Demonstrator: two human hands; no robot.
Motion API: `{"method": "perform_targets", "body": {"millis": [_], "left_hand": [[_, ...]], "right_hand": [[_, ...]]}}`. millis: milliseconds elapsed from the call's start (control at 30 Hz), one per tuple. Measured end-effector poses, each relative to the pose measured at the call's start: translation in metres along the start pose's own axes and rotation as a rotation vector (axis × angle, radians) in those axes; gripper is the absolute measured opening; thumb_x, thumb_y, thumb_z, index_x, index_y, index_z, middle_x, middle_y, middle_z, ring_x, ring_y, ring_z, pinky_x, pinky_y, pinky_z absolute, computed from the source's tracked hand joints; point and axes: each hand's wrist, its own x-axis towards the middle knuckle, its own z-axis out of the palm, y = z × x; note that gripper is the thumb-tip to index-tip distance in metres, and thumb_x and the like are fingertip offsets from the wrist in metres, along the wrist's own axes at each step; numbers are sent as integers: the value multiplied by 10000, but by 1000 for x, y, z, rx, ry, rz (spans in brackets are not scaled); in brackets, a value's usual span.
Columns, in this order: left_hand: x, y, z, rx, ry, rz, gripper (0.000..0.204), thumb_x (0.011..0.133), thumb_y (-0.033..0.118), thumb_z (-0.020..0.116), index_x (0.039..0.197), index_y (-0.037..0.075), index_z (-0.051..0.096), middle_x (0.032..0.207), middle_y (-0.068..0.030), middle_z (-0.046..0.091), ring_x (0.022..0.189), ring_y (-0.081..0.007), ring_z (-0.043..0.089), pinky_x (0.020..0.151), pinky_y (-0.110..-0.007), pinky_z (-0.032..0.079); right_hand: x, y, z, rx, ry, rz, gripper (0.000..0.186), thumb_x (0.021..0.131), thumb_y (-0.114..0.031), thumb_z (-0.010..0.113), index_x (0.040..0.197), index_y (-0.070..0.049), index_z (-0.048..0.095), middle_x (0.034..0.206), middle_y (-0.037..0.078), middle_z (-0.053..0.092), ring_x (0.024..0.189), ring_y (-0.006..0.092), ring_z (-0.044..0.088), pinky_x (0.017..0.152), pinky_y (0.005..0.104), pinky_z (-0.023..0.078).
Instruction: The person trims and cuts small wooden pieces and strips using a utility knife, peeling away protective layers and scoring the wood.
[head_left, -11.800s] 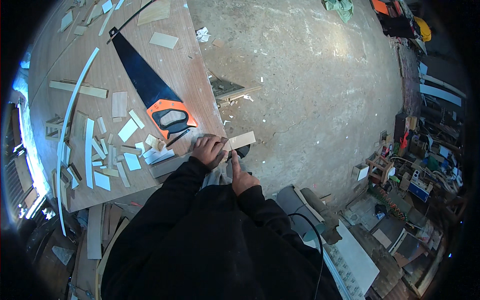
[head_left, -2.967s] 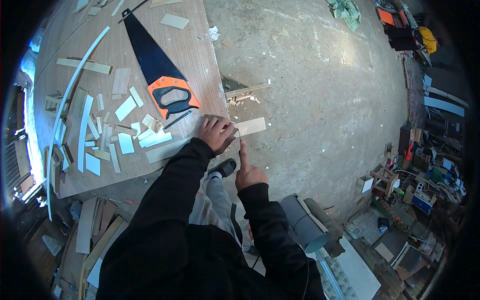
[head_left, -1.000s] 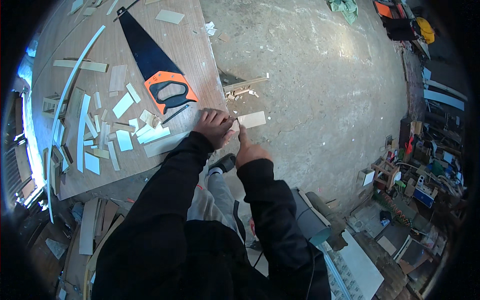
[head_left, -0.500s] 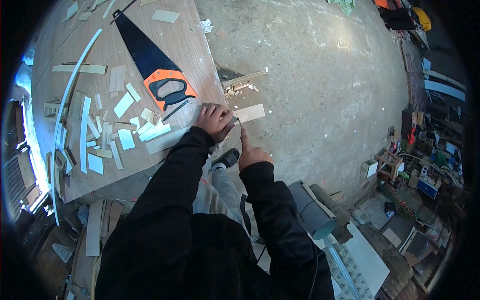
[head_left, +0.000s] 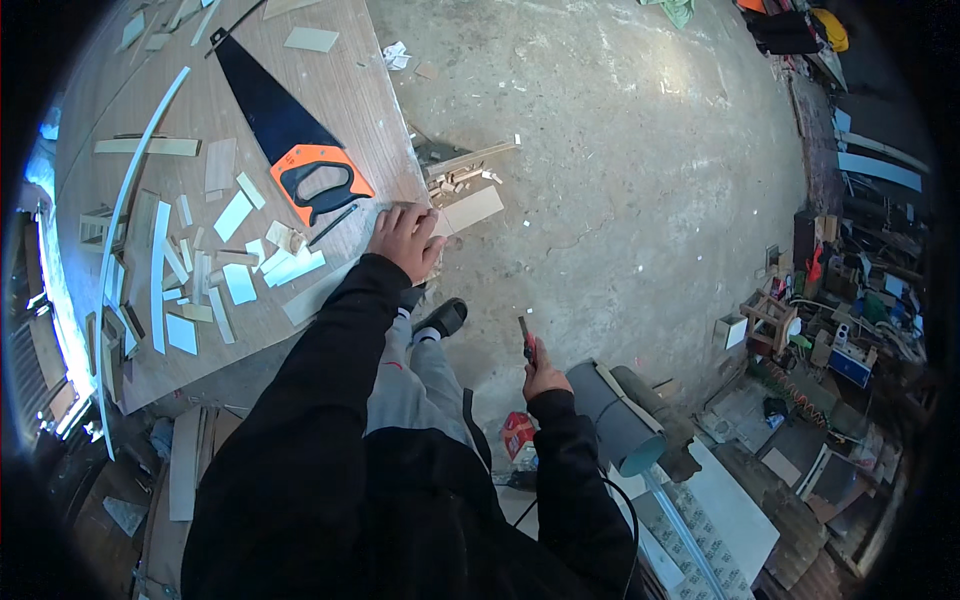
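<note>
My left hand presses a thin pale wooden strip onto the table's right edge, fingers bent over it. One end of the strip juts out past the edge, above the floor. Well away from the strip, my right hand grips a cutter knife with a red handle, its dark blade pointing up and forward. On the table just beyond my left hand lie a pencil and a handsaw with an orange and black handle.
Wood offcuts and a long curved strip are scattered across the table. A pile of scraps lies on the floor by the table. A grey cylinder stands right of my right arm. Cluttered tools and stools line the right side.
My right hand has drawn back from the strip toward me and to the right, with the knife in it. My left hand stays on the strip; the view has shifted slightly.
</note>
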Motion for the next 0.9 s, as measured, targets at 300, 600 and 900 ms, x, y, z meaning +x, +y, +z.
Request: {"method": "perform_targets", "body": {"millis": [300,600,900], "left_hand": [[1,7,1,-26,0,123,435,778,323,700,1133,85,624,1107,-75,555,1020,-293,509,841,-465,398],[-6,-2,-1,-11,-34,112,493,783,415,705,1157,103,624,1146,-52,568,1051,-278,511,863,-453,405],[-18,5,-8,-19,-146,-147,582,740,410,736,1240,153,588,1226,-25,534,1124,-288,504,916,-488,407]], "right_hand": [[-2,104,111,599,-16,233,304,873,-200,582,1142,-59,573,952,232,683,934,407,664,829,487,509],[-19,200,147,392,275,340,360,760,-254,675,1015,-33,549,828,157,644,748,290,658,716,400,529],[41,158,87,604,158,263,413,736,-249,696,1040,3,575,993,244,642,933,382,640,831,440,504]]}}
